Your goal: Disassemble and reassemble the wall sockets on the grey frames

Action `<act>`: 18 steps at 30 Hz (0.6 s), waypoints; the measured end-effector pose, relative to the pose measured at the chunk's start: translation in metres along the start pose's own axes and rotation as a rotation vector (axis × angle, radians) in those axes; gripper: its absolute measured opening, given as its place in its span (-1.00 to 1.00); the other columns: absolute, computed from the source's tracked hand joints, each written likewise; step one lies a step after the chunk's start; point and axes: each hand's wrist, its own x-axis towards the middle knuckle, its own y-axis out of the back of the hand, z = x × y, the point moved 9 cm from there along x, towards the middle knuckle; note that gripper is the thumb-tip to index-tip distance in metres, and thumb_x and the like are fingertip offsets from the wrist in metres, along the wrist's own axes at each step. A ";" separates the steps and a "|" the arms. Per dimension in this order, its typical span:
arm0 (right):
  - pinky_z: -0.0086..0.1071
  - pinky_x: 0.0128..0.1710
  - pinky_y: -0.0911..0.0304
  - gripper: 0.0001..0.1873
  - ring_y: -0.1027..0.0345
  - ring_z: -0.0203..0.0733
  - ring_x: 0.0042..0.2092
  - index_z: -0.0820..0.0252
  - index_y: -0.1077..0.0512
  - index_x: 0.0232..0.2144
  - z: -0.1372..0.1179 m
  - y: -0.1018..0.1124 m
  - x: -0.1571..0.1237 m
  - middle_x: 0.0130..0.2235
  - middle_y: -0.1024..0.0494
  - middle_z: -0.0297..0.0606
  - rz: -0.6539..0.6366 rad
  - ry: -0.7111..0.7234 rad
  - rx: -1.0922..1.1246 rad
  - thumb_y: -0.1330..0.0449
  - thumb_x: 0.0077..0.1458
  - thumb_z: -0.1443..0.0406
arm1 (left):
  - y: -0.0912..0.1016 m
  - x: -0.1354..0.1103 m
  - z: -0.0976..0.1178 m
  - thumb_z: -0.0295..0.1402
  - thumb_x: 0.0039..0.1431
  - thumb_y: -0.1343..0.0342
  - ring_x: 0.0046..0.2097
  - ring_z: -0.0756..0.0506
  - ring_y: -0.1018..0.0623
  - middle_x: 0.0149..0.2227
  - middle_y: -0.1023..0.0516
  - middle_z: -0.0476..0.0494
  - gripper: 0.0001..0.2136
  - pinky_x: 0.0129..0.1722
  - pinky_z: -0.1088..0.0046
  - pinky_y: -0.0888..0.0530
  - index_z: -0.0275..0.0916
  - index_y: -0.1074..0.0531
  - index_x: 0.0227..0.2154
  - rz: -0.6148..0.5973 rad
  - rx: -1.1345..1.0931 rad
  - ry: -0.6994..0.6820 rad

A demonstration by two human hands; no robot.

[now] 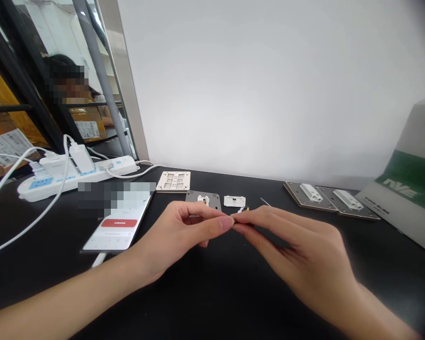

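My left hand (184, 229) and my right hand (301, 250) meet at their fingertips above the black table. Each is closed in a pinch at the same spot, and whatever is between the fingers is too small and covered to name. Partly behind my left fingers lies a grey square plate (215, 200) with a small white mechanism on it. Just beyond the fingertips is a white rectangular cover (234, 201). A small white piece with a yellow tip (245, 209) shows close to my right fingertips, and it is unclear whether they touch it.
A beige square frame (173, 181), a thin metal rod (265, 202) and two grey plates with white bars (310, 193) lie farther back. At left are a lit phone (115, 226) and a power strip (38, 186) with cables. A box (407, 174) stands right; a person sits beyond the partition.
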 end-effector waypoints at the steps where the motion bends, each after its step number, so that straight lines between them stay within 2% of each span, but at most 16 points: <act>1: -0.55 -0.30 -0.41 -0.81 -0.49 -0.38 -0.36 0.14 -0.50 -0.22 0.000 0.000 0.000 -0.31 -0.62 -0.38 0.002 0.003 -0.001 -0.23 0.11 0.46 | 0.000 0.000 0.001 -0.24 0.11 -0.28 -0.44 0.06 -0.22 -0.53 -0.31 0.08 -0.84 -0.40 0.53 -0.22 -0.17 -0.57 -0.49 0.009 -0.001 -0.005; 8: -0.47 -0.35 -0.44 -0.88 -0.52 -0.29 -0.41 0.08 -0.52 -0.30 0.010 0.005 0.001 -0.35 -0.65 -0.41 0.052 -0.111 -0.010 -0.28 0.07 0.38 | -0.001 -0.002 0.003 -0.21 0.12 -0.27 -0.45 0.06 -0.23 -0.55 -0.31 0.09 -0.84 -0.41 0.52 -0.21 -0.17 -0.58 -0.47 0.026 -0.035 -0.014; 12: -0.48 -0.39 -0.41 -0.88 -0.50 -0.32 -0.43 0.09 -0.51 -0.30 0.007 0.002 0.000 -0.37 -0.63 -0.41 0.036 -0.069 -0.038 -0.24 0.11 0.40 | -0.001 -0.002 0.000 -0.29 0.11 -0.28 -0.44 0.05 -0.22 -0.53 -0.33 0.08 -0.90 -0.41 0.50 -0.20 -0.18 -0.58 -0.46 0.023 -0.054 0.007; 18: -0.54 -0.29 -0.37 -0.81 -0.47 -0.38 -0.34 0.13 -0.45 -0.20 0.005 -0.007 -0.004 -0.30 -0.59 -0.39 -0.013 0.011 -0.061 -0.22 0.13 0.45 | -0.002 -0.002 -0.006 -0.35 0.10 -0.28 -0.45 0.06 -0.21 -0.53 -0.33 0.08 -0.92 -0.41 0.50 -0.19 -0.19 -0.58 -0.47 0.015 -0.069 0.021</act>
